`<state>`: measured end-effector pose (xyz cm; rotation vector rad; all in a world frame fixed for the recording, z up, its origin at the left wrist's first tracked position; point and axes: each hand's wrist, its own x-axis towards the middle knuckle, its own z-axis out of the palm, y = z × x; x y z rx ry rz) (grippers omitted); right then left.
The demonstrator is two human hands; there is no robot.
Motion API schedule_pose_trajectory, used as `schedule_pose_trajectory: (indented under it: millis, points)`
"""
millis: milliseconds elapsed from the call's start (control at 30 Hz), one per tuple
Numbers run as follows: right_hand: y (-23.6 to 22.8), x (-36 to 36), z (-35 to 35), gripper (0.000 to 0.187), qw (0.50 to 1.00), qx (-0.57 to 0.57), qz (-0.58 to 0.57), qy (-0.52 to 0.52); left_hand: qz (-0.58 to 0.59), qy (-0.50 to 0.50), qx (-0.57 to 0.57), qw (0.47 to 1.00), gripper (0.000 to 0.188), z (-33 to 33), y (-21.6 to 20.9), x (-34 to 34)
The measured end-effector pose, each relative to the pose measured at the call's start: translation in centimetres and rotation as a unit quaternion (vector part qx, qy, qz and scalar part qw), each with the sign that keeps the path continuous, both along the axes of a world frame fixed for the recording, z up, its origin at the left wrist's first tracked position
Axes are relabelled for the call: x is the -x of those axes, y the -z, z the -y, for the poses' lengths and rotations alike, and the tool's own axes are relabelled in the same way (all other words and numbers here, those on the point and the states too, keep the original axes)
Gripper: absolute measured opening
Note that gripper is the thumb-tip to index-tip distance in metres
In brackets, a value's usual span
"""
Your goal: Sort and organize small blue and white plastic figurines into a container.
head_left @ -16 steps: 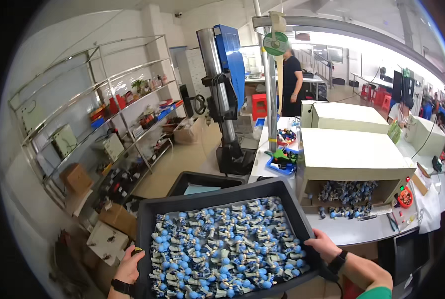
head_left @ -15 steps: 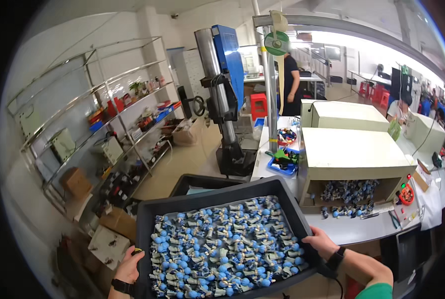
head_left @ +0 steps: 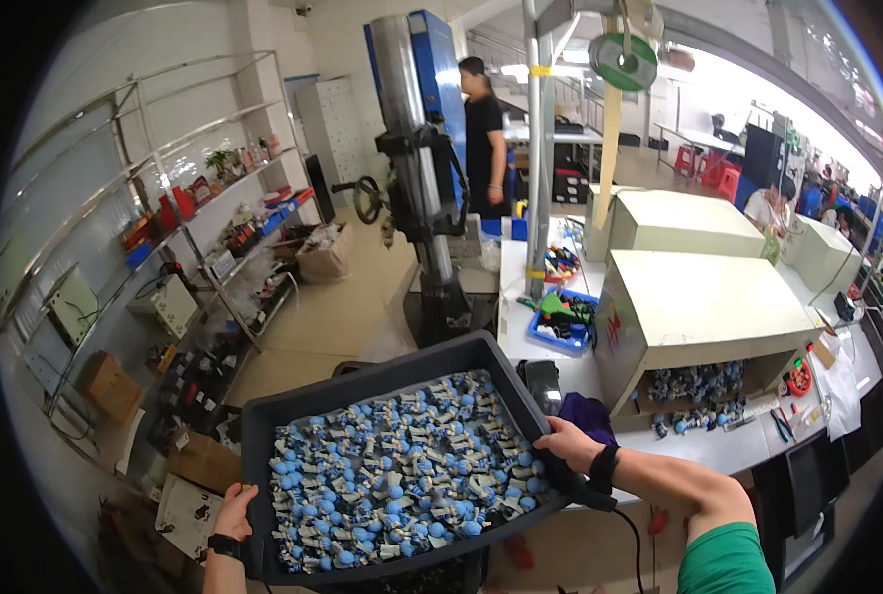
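Black tray is held up in front of the body, its right side beside the tabletop, packed with small blue-headed figures. Left hand grips its left wall and right hand its right wall; both are curled over the rim, but most fingers are out of sight, so how tightly they close cannot be told.

Compared with half a second ago, the view has swung and the tray sits farther left in it, with its near wall now showing. A purple cloth and a black box have come into sight beside the tray. A co-worker, previously right of the metal post, now appears left of it. More of the green sleeve shows.

The second tray behind is nearly all covered, only a sliver of its rim peeking out. Figures overlap too closely to count. Dark items below the tray are hard to make out, and the left forearm is cut off at the lower edge.
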<state>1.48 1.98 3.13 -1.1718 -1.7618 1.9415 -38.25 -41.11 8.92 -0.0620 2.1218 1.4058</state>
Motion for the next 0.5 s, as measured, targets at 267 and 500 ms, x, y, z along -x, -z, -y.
schedule_pose_trajectory:
  millis: [267,500]
  points:
    - [0.1,-3.4,-2.0,0.055,0.994,-0.052,-0.002,-0.091,-0.039,0.019,0.041,0.998,0.07,0.4,-1.0,-1.7]
    - [7.6,-23.6,-3.7,0.047,0.88,-0.45,0.15,-0.006,-0.163,0.174,-0.202,0.95,0.049,-7.1,-9.9,-19.1]
